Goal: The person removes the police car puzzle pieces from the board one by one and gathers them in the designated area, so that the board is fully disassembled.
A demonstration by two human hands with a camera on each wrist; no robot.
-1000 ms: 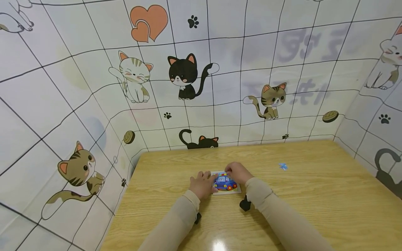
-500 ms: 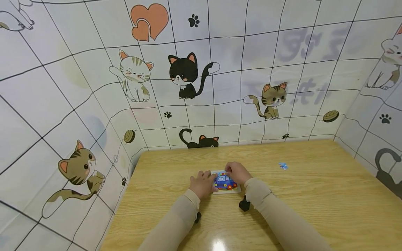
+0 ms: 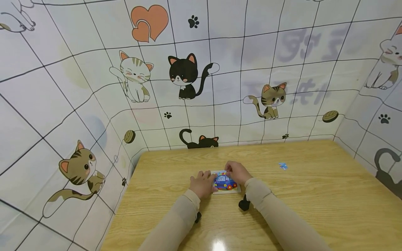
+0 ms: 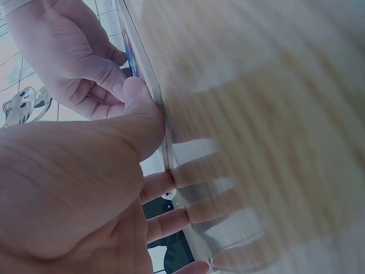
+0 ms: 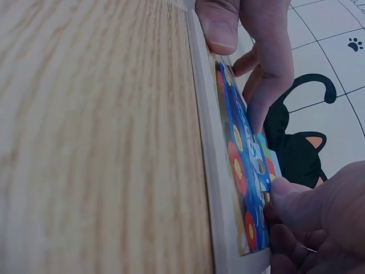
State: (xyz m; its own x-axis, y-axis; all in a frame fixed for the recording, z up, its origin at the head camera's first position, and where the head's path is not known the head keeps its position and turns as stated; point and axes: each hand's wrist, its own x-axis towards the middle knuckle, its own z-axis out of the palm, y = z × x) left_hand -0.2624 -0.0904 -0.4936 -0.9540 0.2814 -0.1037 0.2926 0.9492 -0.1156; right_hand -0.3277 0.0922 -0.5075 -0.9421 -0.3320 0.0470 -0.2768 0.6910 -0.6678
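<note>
A small square puzzle board (image 3: pixel 233 190) with a blue car picture lies on the wooden table (image 3: pixel 314 195). My left hand (image 3: pixel 202 183) rests at the board's left side. Its thumb (image 4: pixel 142 105) presses against the board edge (image 4: pixel 161 123), and its fingers (image 4: pixel 165 185) lie straight on the table. My right hand (image 3: pixel 238 173) is at the board's far right corner. Seen from the right wrist, the right thumb (image 5: pixel 291 197) presses on the picture (image 5: pixel 239 162), with curled fingers (image 5: pixel 285 248) below pinching that corner of the puzzle board (image 5: pixel 208 171). The left hand (image 5: pixel 251 28) shows at the top.
One loose blue puzzle piece (image 3: pixel 283 166) lies on the table to the right, beyond my right hand. Cat-patterned walls (image 3: pixel 194 73) close in the table at the back and on both sides. Black wrist mounts (image 3: pixel 244 204) hang under my sleeves.
</note>
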